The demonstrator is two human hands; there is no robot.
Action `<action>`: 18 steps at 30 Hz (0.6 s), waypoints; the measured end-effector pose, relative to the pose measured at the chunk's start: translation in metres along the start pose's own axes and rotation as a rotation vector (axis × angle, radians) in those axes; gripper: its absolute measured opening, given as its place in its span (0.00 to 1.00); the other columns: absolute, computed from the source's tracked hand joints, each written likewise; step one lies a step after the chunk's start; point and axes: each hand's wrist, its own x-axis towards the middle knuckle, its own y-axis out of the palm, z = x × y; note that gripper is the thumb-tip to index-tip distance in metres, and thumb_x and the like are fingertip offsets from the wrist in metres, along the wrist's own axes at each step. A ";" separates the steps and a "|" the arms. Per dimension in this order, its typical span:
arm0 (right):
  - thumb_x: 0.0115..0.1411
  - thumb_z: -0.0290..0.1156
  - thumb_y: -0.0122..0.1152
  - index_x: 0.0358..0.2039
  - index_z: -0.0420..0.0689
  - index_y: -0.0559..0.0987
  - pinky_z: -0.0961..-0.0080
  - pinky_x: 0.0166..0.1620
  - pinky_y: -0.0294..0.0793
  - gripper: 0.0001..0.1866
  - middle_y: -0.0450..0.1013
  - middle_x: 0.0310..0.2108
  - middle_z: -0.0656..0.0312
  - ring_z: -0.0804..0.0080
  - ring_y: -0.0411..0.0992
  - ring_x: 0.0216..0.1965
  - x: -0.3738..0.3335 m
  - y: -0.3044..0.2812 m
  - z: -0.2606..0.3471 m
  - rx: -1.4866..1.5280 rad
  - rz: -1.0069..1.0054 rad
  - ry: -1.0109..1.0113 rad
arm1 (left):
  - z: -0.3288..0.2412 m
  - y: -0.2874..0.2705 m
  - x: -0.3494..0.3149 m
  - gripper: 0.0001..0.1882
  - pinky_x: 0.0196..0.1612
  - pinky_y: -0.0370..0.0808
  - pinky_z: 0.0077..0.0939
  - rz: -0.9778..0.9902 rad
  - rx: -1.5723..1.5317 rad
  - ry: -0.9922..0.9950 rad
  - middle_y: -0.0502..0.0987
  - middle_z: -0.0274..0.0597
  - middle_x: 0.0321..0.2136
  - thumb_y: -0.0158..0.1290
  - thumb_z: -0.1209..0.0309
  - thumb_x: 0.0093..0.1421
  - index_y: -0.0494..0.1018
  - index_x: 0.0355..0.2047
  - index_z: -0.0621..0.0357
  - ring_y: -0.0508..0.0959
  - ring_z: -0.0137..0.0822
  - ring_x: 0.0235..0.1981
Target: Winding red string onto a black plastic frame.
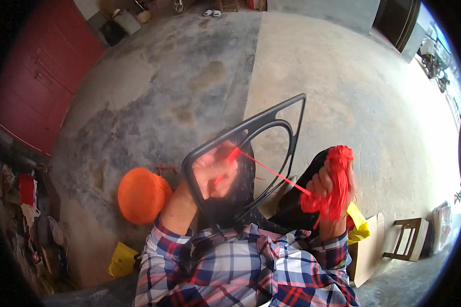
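My left hand point(215, 171), slightly blurred, has its fingers closed around a red plastic string. It shows through a corner opening of a black frame point(265, 117) with a round ring inside, which stands tilted over my lap. Whether the hand also supports the frame, I cannot tell. A strand of the string point(271, 170) stretches across the ring to my right hand point(321, 180). That hand is wrapped around a thick bundle of red string point(335, 197), raised above my right knee.
An orange round stool point(141, 197) stands left of my legs. Yellow pieces point(122, 260) lie low on both sides. At right are a cardboard piece point(369, 250) and a small wooden stool point(409, 239). Clutter lines the left edge, near a red door point(41, 77). Slippers point(211, 13) lie far ahead.
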 end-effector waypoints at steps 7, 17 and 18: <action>0.59 0.28 0.59 0.55 0.35 0.69 0.69 0.50 0.71 0.24 0.73 0.45 0.57 0.68 0.73 0.45 0.012 0.031 -0.028 -0.323 -0.148 0.055 | 0.007 0.010 0.002 0.27 0.10 0.58 0.19 -0.061 0.021 0.000 0.70 0.45 0.26 0.53 0.59 0.62 0.64 0.56 0.61 0.66 0.30 0.15; 0.53 0.29 0.66 0.41 0.38 0.75 0.81 0.40 0.70 0.16 0.75 0.30 0.63 0.81 0.71 0.35 0.040 0.070 -0.046 -1.239 0.025 -0.223 | 0.016 0.063 0.008 0.32 0.54 0.68 0.31 -0.158 0.290 0.015 0.72 0.40 0.49 0.61 0.59 0.55 0.66 0.57 0.57 0.72 0.35 0.50; 0.54 0.31 0.65 0.40 0.38 0.76 0.80 0.41 0.71 0.15 0.75 0.31 0.62 0.79 0.72 0.35 0.038 0.056 -0.043 -0.858 0.004 -0.035 | 0.021 0.056 0.007 0.29 0.51 0.69 0.30 -0.165 0.210 0.013 0.73 0.40 0.47 0.59 0.62 0.57 0.67 0.57 0.58 0.74 0.33 0.47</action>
